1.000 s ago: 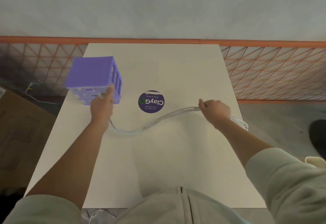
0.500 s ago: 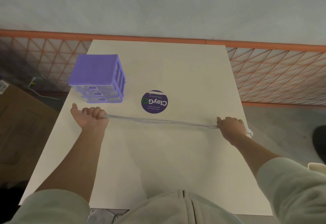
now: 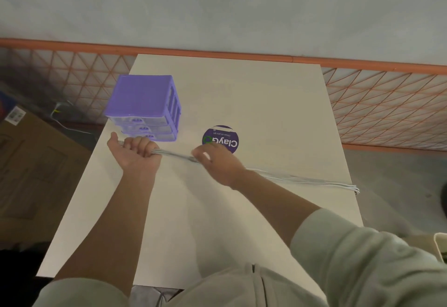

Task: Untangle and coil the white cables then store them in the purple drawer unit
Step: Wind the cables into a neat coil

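Across the middle of the frame the white bench [image 3: 242, 210] carries the purple drawer unit [image 3: 145, 103] at upper left, drawers closed. White cables [image 3: 302, 179] stretch in a bundle from the left hand [image 3: 135, 154], fingers curled around one end, through the right hand [image 3: 217, 161], fingers pinching them mid-length, toward the right edge. They look light, limp and slippery, best gripped near the ends. Motion blur hides individual strands and plugs.

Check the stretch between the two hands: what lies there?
In the head view, a short taut run of the white cables spans from the left hand to the right hand above bare white table.
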`<action>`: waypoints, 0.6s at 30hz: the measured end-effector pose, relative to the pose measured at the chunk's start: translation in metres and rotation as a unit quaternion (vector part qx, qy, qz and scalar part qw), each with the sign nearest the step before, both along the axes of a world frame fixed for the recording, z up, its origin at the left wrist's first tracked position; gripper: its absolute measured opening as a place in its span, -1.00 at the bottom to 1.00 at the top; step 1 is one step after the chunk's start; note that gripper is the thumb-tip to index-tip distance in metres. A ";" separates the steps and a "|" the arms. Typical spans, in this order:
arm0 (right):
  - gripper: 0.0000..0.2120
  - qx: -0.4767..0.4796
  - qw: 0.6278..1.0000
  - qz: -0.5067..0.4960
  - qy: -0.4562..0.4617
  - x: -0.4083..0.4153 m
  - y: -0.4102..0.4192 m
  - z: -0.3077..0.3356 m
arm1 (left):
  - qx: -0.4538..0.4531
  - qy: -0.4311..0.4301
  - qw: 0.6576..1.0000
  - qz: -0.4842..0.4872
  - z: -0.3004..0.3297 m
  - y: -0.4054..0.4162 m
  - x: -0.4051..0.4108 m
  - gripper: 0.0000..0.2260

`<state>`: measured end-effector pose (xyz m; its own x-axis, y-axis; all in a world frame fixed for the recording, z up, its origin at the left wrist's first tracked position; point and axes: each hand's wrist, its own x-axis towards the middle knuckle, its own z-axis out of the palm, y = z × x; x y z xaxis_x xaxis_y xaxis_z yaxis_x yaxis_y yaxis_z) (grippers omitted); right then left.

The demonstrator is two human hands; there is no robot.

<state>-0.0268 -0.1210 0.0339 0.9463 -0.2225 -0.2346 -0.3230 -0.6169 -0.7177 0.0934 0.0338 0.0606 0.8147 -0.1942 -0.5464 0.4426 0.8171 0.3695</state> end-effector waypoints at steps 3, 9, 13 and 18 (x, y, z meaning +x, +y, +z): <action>-0.51 0.052 0.996 0.037 0.055 0.012 0.021 0.015 | -0.013 0.001 1.000 -0.009 0.001 -0.001 -0.002 -0.54; -0.55 0.082 0.994 0.049 0.044 0.007 0.026 0.020 | -0.025 0.008 1.000 -0.015 -0.003 0.006 0.001 -0.56; -0.60 0.112 0.991 0.053 0.047 0.007 0.026 0.031 | -0.025 -0.001 0.999 -0.031 -0.009 0.011 0.001 -0.67; -0.66 0.087 0.993 0.041 0.063 0.012 0.023 0.042 | 0.070 -0.011 0.996 -0.047 -0.010 0.018 0.014 -0.81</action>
